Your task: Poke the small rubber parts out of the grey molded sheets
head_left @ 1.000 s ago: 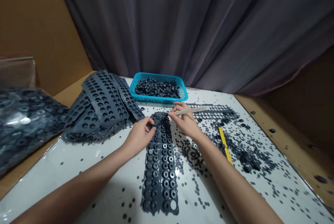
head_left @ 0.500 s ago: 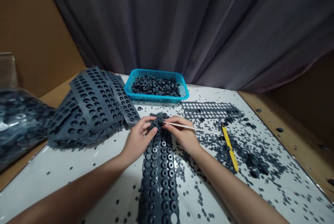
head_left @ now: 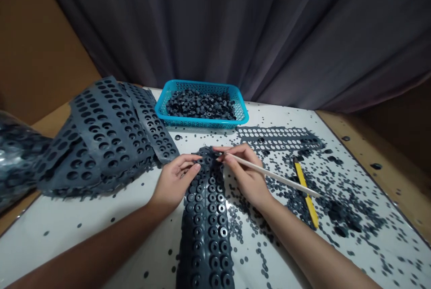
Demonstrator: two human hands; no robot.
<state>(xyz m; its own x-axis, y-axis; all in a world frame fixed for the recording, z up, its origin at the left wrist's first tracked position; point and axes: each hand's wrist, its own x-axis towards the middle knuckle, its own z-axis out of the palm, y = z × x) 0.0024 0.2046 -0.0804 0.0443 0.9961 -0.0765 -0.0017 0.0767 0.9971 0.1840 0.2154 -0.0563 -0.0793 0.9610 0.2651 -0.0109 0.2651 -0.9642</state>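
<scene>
A long dark rubber sheet (head_left: 206,230) with rows of raised rings runs away from me down the middle of the table. At its far end, my left hand (head_left: 173,181) pinches the left edge between thumb and fingers. Opposite it, my right hand (head_left: 247,172) grips a thin white stick (head_left: 276,175), which slants back to the right over the table. The stick's near tip is hidden by the fingers at the sheet's right edge. Beyond both hands stands a blue plastic basket (head_left: 202,122) holding many small dark rubber pieces (head_left: 198,104).
Dark perforated rubber sheets (head_left: 104,131) are piled at left, beside a clear bag (head_left: 20,158) of dark pieces. A yellow cutter knife (head_left: 307,197) lies at right among scattered small discs. A punched-out sheet (head_left: 279,138) lies behind it.
The white stick has swung so its free end points nearer to me and further right. My right hand has shifted slightly right. The whole view has shifted a little.
</scene>
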